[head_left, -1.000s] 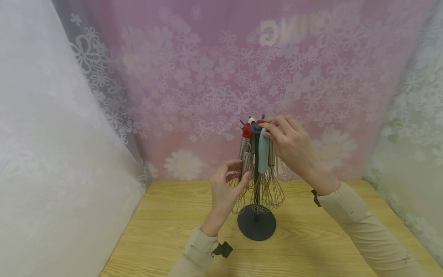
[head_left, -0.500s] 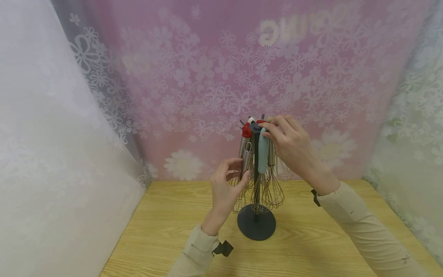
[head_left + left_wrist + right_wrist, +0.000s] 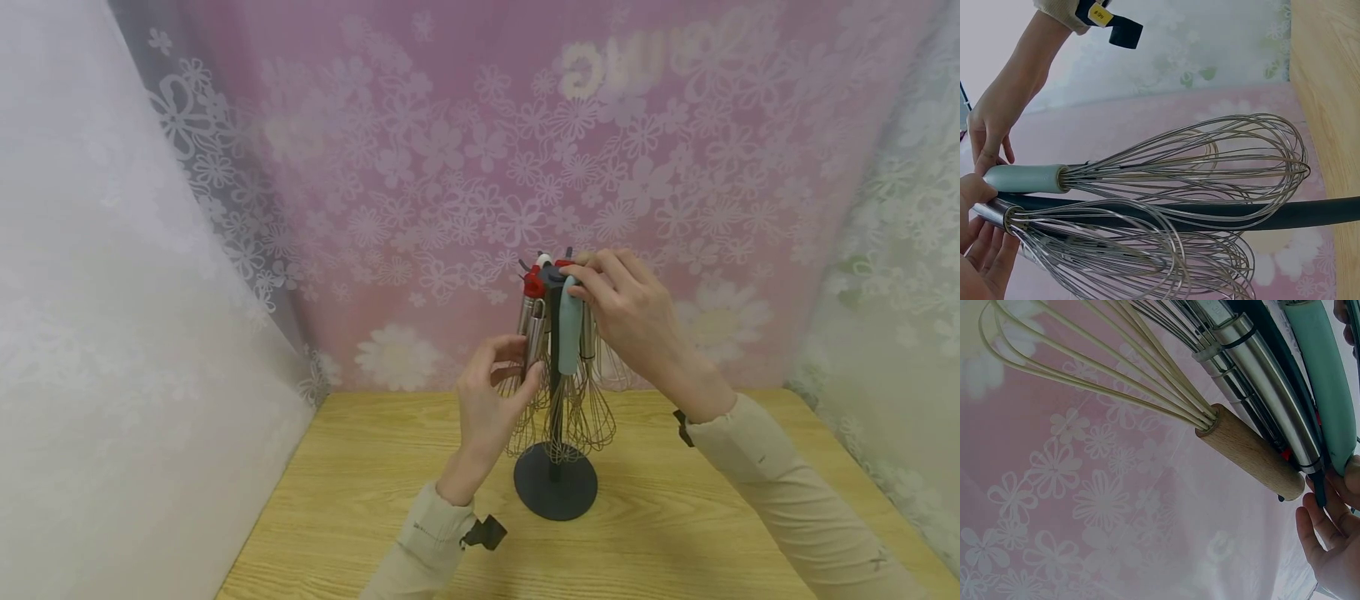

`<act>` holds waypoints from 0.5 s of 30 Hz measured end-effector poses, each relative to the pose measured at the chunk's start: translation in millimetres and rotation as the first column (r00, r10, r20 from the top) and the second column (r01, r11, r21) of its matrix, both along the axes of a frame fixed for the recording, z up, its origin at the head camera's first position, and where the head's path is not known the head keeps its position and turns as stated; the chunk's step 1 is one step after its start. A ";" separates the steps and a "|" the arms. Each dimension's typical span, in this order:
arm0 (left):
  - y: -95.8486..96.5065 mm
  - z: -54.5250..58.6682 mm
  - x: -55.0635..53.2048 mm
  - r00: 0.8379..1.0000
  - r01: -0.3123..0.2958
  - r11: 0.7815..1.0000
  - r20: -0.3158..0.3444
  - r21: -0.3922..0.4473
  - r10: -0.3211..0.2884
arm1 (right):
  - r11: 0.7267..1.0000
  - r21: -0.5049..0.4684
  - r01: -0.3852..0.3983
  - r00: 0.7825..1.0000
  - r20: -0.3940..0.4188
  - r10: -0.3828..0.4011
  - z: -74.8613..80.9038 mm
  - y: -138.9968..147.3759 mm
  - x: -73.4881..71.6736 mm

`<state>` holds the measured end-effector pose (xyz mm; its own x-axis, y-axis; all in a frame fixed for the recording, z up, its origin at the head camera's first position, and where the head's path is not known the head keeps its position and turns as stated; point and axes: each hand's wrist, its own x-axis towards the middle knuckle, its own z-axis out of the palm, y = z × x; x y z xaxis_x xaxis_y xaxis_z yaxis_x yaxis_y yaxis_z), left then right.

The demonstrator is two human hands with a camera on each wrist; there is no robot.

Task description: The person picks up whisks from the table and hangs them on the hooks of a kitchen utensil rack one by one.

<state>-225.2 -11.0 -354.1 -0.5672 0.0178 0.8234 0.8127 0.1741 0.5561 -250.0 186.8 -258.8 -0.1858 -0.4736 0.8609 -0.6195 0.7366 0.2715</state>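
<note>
My left hand (image 3: 487, 400) pinches a steel-handled whisk (image 3: 536, 331) between thumb and fingers, its hanging loop pointing up. In the left wrist view its wire balloon (image 3: 1116, 244) overlaps other whisks. My right hand (image 3: 633, 308) is at the top of a black whisk stand (image 3: 557, 487), thumb and fingertips pinching the upper end of a mint-handled whisk (image 3: 570, 333). In the right wrist view the thumb lies on the mint handle (image 3: 1329, 381), other fingers near a black hook (image 3: 1318, 490). A red-topped whisk (image 3: 533, 287) hangs just behind the left hand's whisk.
A wooden-handled whisk (image 3: 1254, 450) and a steel-handled one (image 3: 1272, 387) hang on the stand's far right side. The round base stands on a wood-grain table (image 3: 360, 500). A pink flowered curtain (image 3: 450, 167) backs the table, with pale cloth (image 3: 150, 333) at the left.
My left hand has raised the steel-handled whisk slightly, bringing its loop nearer the stand's top. The right hand and the stand have barely moved.
</note>
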 end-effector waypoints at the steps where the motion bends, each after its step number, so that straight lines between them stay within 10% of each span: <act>1: 0.0 0.2 0.0 1.000 0.000 1.000 0.001 0.000 0.000 | 1.000 0.000 0.000 1.000 0.000 0.000 -0.1 0.0 0.1; 15: 1.5 8.3 -3.7 1.000 -0.010 1.000 -0.024 0.002 0.010 | 1.000 0.001 -0.001 1.000 0.003 0.001 -0.1 0.0 0.7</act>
